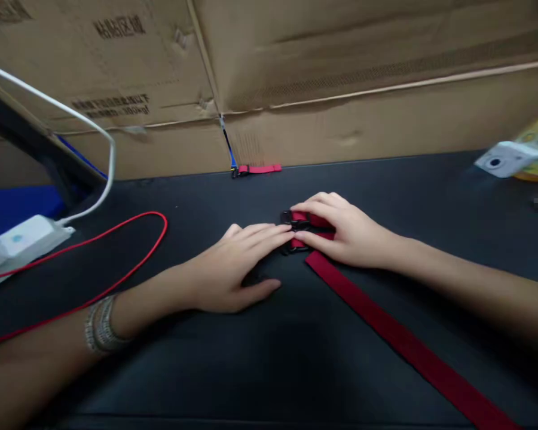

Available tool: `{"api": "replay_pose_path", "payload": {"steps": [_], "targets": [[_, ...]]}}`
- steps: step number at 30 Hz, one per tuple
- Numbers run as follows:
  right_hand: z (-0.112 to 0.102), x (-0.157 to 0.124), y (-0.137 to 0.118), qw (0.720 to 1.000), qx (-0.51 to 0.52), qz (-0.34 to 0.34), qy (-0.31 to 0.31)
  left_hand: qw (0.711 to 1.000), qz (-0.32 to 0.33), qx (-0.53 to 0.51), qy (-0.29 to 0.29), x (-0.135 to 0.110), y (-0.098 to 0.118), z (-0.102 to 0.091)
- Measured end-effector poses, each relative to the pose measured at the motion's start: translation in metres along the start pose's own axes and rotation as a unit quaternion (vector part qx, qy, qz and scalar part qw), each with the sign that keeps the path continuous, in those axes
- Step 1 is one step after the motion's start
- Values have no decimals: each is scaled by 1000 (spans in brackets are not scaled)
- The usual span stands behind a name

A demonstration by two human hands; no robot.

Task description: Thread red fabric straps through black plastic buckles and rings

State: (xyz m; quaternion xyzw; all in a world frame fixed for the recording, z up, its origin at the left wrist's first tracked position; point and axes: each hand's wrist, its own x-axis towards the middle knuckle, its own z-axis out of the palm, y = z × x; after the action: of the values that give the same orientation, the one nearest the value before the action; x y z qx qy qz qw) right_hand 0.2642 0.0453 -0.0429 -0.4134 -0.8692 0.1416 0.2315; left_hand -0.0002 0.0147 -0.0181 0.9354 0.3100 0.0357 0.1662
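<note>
Black plastic buckles (298, 224) on short red webbing lie on the dark table, partly covered by fingers. My right hand (352, 230) grips the red webbing from the right, thumb on the near piece and fingers on the far one. My left hand (231, 269) reaches in from the left, fingers stretched out flat and thumb apart, fingertips touching the buckles' left side. Something dark shows under its palm, too hidden to name. A long red strap (399, 334) runs from beside my right thumb to the lower right edge.
Cardboard (341, 119) stands along the back. A blue lanyard (231, 156) with a short red strap (262, 169) hangs against it. On the left are a white power strip (24, 242) and a red cord (137, 269). A white box-like object (506, 160) stands back right.
</note>
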Motion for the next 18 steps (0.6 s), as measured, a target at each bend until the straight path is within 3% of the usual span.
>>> {"api": "replay_pose_path", "payload": {"steps": [18], "targets": [[1,1,1,1000,7,-11,1,1000,1,20,1,1,0,-2]]}}
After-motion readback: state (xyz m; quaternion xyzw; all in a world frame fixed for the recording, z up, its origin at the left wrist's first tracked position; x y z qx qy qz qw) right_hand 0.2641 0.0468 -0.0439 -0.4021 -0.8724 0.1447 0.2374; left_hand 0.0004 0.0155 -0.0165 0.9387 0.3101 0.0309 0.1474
